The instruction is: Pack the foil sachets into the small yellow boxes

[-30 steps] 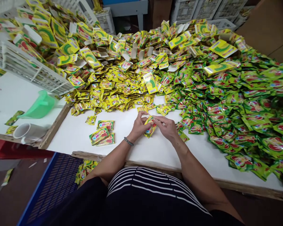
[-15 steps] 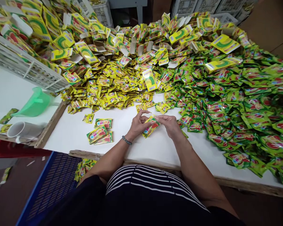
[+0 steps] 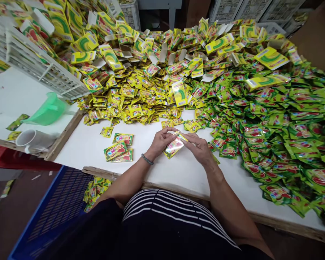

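The fruit-printed carton (image 3: 174, 147) was in both hands over the white tabletop (image 3: 162, 177); whether it touched was unclear. The heap of green sachets (image 3: 265, 133) spread to the right, the smaller heap of yellow sachets (image 3: 130, 97) beyond, and three flat cartons (image 3: 115, 151) lay to the left. The left hand (image 3: 162, 140) pinched the carton's upper left edge; the right hand (image 3: 199, 146) gripped its upper right. Half a second earlier, fingers hid more of the printed face; now it showed barer, bright with glare, suggesting work at the upper end.
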Motion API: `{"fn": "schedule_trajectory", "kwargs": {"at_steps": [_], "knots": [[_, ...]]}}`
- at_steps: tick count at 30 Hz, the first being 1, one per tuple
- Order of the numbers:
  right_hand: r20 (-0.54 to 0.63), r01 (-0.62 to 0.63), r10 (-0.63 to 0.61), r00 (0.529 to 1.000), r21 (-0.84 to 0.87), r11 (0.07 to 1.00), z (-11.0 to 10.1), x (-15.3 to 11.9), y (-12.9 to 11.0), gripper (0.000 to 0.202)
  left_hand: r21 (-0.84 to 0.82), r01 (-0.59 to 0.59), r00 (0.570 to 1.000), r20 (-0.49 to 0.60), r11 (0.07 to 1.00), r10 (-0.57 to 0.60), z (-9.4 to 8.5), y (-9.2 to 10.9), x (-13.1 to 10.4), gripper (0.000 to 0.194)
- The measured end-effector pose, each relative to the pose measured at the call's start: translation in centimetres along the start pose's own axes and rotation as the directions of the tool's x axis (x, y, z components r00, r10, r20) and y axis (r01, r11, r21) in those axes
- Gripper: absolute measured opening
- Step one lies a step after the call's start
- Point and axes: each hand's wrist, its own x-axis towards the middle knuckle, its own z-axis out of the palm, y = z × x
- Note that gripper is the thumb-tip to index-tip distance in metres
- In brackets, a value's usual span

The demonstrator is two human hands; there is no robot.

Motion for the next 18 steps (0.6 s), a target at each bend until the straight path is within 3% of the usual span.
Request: {"fn": "schedule_trajectory", "kwargs": {"at_steps": [3, 5, 8, 10, 12, 14, 15, 16, 18], "knots": [[-0.115, 0.051, -0.064, 0.991, -0.119, 0.992, 1.6, -0.3, -0.4, 0.034, -0.019, -0.026, 0.998, -0.050, 0.999, 0.025, 0.2, 0.1, 0.0, 0.052], [-0.132, 0.082, -0.106, 0.986, -0.175, 0.981, 2.5, -0.3, -0.4, 0.034, 0.034, -0.057, 0.996, -0.069, 0.998, 0.059, 0.1, 0.6, 0.0, 0.049], [-0.116, 0.084, -0.113, 0.987, -0.234, 0.969, 2.8, 0.2, 0.6, 0.032, 0.344, -0.102, 0.990, -0.057, 0.934, 0.129, -1.3, 3.0, -0.6, 0.041], [-0.184, 0.037, -0.103, 0.977, -0.334, 0.942, 2.2, 0.9, 2.0, 0.034, 0.659, -0.097, 0.987, -0.033, 0.746, 0.157, -3.2, 5.6, -1.9, 0.033], [-0.288, -0.061, -0.083, 0.954, -0.459, 0.886, 1.3, 1.8, 3.9, 0.042, 0.909, -0.004, 0.985, -0.068, 0.417, 0.158, -5.6, 8.6, -3.8, 0.024], [-0.295, -0.128, -0.050, 0.954, -0.552, 0.824, 0.3, 2.4, 5.6, 0.049, 0.982, 0.175, 0.974, -0.184, 0.077, 0.135, -7.8, 11.0, -5.8, 0.020], [-0.260, -0.128, -0.034, 0.965, -0.584, 0.801, 0.0, 2.6, 6.2, 0.048, 0.970, 0.238, 0.963, -0.229, -0.049, 0.145, -8.6, 11.8, -6.7, 0.020], [-0.213, -0.114, -0.023, 0.977, -0.607, 0.787, -0.3, 2.6, 6.7, 0.044, 0.955, 0.270, 0.954, -0.247, -0.126, 0.172, -9.2, 12.2, -7.3, 0.021], [-0.137, -0.079, -0.009, 0.990, -0.617, 0.783, -0.5, 2.5, 7.1, 0.036, 0.957, 0.262, 0.946, -0.229, -0.122, 0.231, -9.2, 11.8, -7.7, 0.026]]}}
